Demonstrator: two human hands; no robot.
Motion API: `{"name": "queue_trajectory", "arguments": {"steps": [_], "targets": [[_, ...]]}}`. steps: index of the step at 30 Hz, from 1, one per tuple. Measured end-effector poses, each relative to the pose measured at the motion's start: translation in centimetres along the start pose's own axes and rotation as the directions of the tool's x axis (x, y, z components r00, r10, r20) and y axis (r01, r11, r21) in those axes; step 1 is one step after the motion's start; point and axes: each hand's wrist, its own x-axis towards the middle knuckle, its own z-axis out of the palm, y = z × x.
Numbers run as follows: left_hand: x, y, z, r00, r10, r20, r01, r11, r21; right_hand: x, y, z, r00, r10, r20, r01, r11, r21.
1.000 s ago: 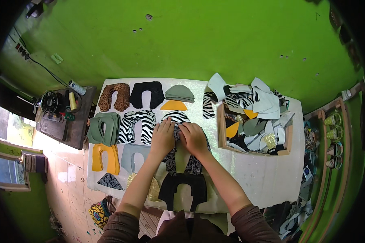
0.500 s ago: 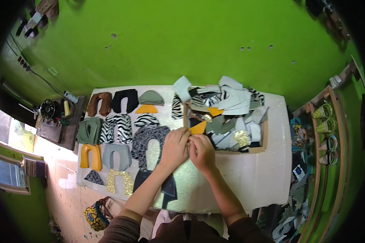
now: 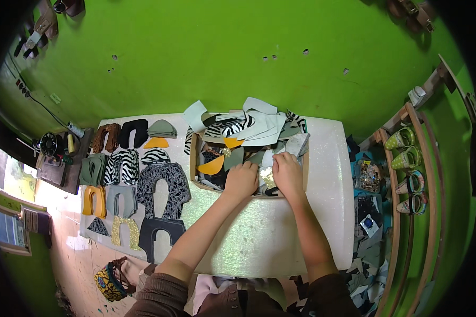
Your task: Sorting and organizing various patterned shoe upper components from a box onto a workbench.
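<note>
My two hands are in an open cardboard box (image 3: pixel 308 171) heaped with cut pieces of sheet material. My left hand (image 3: pixel 242 179) has its fingers curled down at a dark grey-green piece (image 3: pixel 234 158); what they grip is hidden. Close by on the right, my right hand (image 3: pixel 287 173) is closed with bent fingertips beside a white piece (image 3: pixel 268 158); its grip cannot be made out either. A shiny gold piece (image 3: pixel 267 178) shows between the hands. Left of them, a yellow half-round piece (image 3: pixel 211 166) lies on the heap, apart from both hands.
Sorted stacks lie left on the pale table (image 3: pixel 322 227): zebra-striped arches (image 3: pixel 122 166), yellow arches (image 3: pixel 94 201), a black-and-grey patterned stack (image 3: pixel 163 185) and others. A wooden rack with sandals (image 3: pixel 407 158) stands right. A bench with a wheeled machine (image 3: pixel 50 143) stands left.
The yellow piece has left my hands and lies at the box's left. Both hands have moved right into the heap and spread a little apart. The view has shifted right.
</note>
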Motion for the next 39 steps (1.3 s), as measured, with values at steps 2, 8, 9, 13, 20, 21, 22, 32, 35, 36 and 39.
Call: {"name": "queue_trajectory", "arguments": {"steps": [2, 8, 9, 13, 20, 21, 22, 32, 35, 36, 39], "targets": [[0.8, 0.4, 0.8, 1.000, 0.014, -0.017, -0.013, 0.999, 0.052, 0.4, 1.1, 0.1, 0.999, 0.035, 0.027, -0.033, 0.999, -0.041], [3.1, -1.1, 4.0, 0.985, -0.162, 0.056, 0.169, 0.972, -0.164, 1.3, 1.6, 0.7, 0.969, 0.137, 0.207, -0.111, 0.985, -0.135], [3.3, -1.8, 4.9, 0.981, -0.188, 0.045, 0.192, 0.932, -0.309, 1.3, 1.4, 0.7, 0.961, 0.131, 0.242, -0.100, 0.986, -0.135], [4.0, -1.1, 5.2, 0.955, -0.229, 0.187, 0.294, 0.670, -0.681, 0.7, 2.4, 0.8, 0.973, 0.113, 0.201, -0.100, 0.992, -0.072], [2.8, 0.1, 3.4, 0.993, -0.113, 0.021, 0.095, 0.698, -0.710, 0.1, 3.0, -0.4, 0.970, 0.240, 0.035, -0.241, 0.941, 0.236], [2.8, 0.7, 2.8, 0.995, -0.102, 0.012, 0.082, 0.716, -0.694, 0.1, 3.9, -0.8, 0.975, 0.197, 0.099, -0.216, 0.945, 0.247], [2.3, 0.4, 2.2, 0.994, -0.110, -0.003, 0.080, 0.740, -0.668, 0.5, 3.1, -1.4, 0.976, 0.136, 0.169, -0.179, 0.944, 0.276], [-0.6, 1.3, 0.1, 0.969, -0.199, 0.145, 0.194, 0.254, -0.948, -0.8, -1.1, -1.8, 0.951, -0.230, -0.204, 0.255, 0.961, 0.108], [-1.1, 0.6, -0.7, 0.964, -0.178, 0.198, 0.253, 0.385, -0.887, -1.5, -1.8, -1.1, 0.941, -0.321, -0.112, 0.330, 0.940, 0.081], [-1.2, 0.3, -1.1, 0.958, -0.180, 0.224, 0.285, 0.501, -0.817, -1.4, -2.1, -1.0, 0.940, -0.323, -0.112, 0.333, 0.939, 0.084], [-1.9, -0.9, -0.2, 0.962, -0.220, 0.161, 0.250, 0.476, -0.843, -1.3, -3.0, -1.0, 0.929, -0.363, -0.072, 0.370, 0.917, 0.152]]}}
